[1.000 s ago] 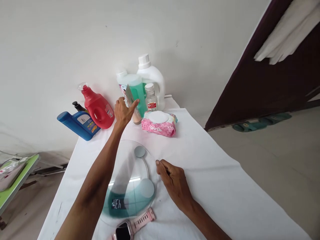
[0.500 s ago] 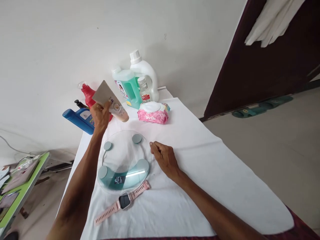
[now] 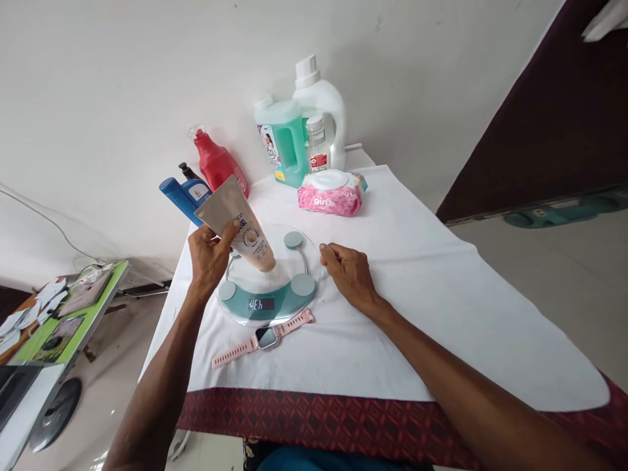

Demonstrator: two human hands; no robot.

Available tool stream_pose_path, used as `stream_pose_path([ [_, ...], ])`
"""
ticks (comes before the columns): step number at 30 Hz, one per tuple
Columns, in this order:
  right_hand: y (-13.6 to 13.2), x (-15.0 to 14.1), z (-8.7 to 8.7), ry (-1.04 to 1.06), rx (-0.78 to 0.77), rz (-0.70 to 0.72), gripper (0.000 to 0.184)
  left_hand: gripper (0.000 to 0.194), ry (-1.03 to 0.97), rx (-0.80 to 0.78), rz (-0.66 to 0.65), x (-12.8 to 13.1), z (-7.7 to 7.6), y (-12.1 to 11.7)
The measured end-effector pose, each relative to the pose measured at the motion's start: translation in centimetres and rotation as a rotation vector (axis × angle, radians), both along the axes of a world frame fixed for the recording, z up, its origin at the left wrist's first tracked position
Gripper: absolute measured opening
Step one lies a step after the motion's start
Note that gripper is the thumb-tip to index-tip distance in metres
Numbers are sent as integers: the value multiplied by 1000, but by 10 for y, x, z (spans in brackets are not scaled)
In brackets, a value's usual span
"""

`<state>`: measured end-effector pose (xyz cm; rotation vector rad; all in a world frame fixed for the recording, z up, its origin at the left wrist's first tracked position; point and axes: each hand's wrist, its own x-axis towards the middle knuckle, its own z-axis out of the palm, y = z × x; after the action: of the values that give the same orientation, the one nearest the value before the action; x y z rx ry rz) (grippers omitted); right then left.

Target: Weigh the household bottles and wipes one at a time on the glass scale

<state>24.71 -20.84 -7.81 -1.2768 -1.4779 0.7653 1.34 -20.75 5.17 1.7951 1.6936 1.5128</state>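
Observation:
My left hand [image 3: 209, 258] grips a beige squeeze tube [image 3: 243, 226] by its flat end, tilted with the cap pointing down to the right. The tube hangs over the round glass weighing scale [image 3: 267, 302], which has a teal band and a lit display. Closed in a loose fist, my right hand [image 3: 349, 273] rests on the cloth just right of the scale; its fingers are curled under and their inside is hidden. A pink smartwatch [image 3: 266, 337] lies along the scale's near edge.
Behind the scale stand a red bottle [image 3: 216, 157], a blue bottle [image 3: 181, 199], a green jug [image 3: 289, 147], a white jug [image 3: 324, 98] and a small clear bottle [image 3: 318, 144]. A pink wipes pack [image 3: 331, 193] lies before them. A green-edged table [image 3: 105, 288] is at left.
My left hand has brought the tube from beside the red bottle, nearer and over the scale. The right hand stays beside the scale. The camera view has shifted.

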Motion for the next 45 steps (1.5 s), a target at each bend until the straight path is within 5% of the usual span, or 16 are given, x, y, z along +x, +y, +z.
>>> stream_pose_path([
  [5, 0, 0, -1, -27, 4, 0, 47, 30, 82, 0, -70, 0, -4, -13],
  [9, -2, 1, 2, -33, 9, 9, 48, 44, 73, 29, -44, -24, -14, -23],
  [17, -5, 0, 4, 10, -40, 18, 46, 54, -308, -142, 323, -110, -112, -36],
  [21, -6, -1, 3, -8, -40, 21, 45, 48, -318, -142, 362, -122, -135, -38],
  [35, -3, -1, -1, -47, -37, 11, 46, 38, -226, -207, 348, -119, -134, -40],
  [39, -5, -1, 3, -37, -44, 25, 46, 45, -143, -164, 322, -98, -112, -42],
  [45, -5, -1, 5, -33, -62, 35, 46, 57, 29, -65, -39, -27, -65, -28],
])
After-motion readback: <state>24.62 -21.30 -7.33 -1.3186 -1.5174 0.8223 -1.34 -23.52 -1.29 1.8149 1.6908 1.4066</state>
